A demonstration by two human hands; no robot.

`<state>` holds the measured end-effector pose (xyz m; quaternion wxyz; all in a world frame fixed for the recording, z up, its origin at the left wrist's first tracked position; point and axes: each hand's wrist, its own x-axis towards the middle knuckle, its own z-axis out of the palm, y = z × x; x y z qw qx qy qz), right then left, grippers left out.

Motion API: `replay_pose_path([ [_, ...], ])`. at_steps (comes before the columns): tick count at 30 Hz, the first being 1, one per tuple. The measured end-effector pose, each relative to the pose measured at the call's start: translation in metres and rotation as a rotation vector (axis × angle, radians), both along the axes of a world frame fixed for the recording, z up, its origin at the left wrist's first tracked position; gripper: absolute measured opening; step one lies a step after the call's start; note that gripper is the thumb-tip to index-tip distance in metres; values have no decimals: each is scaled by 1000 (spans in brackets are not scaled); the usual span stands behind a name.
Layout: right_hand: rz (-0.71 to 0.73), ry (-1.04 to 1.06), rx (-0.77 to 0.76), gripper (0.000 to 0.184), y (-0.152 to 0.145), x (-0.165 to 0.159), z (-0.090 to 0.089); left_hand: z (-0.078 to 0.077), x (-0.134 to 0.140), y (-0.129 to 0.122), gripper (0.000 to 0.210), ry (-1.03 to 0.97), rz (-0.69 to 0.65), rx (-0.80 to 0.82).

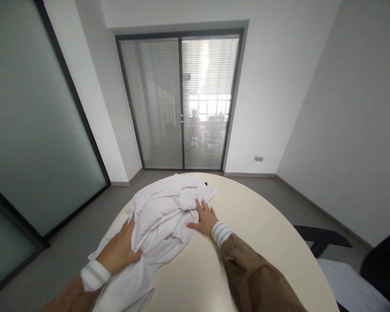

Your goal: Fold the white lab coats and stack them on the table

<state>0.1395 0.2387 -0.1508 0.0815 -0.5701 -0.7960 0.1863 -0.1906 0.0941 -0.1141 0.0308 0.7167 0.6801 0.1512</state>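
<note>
A rumpled white cloth (162, 216), perhaps a garment, lies spread in folds over the left part of the round table. My left hand (120, 249) rests on its left side, thumb apart from the fingers. At the cloth's right edge, my right hand (204, 219) lies with its fingers spread, the fingertips touching the fabric. Both hands look open, and neither visibly grips the cloth. A small black item (206, 184) shows beside the cloth's far right corner; most of it is hidden.
The pale round table (253, 225) fills the lower middle. To the right stands a black chair (325, 236) with white fabric (351, 281) on it. Beyond are a glass door with blinds (182, 104), white walls and a frosted glass panel (35, 121) at left.
</note>
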Motion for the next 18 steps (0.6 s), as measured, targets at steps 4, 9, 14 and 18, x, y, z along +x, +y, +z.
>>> replay_pose_path([
  [4, -45, 21, 72, 115, 20, -29, -2, 4, -12, 25, 107, -8, 84, -53],
  [9, -126, 36, 159, 87, 46, -74, -12, 4, -25, 63, 103, 21, 203, -88],
  [14, -88, 37, 191, 76, 70, -93, -15, 6, -47, 101, 100, 33, 239, -86],
  [18, -43, 29, 195, 78, 78, -90, -16, 4, -61, 120, 99, 31, 216, -74],
])
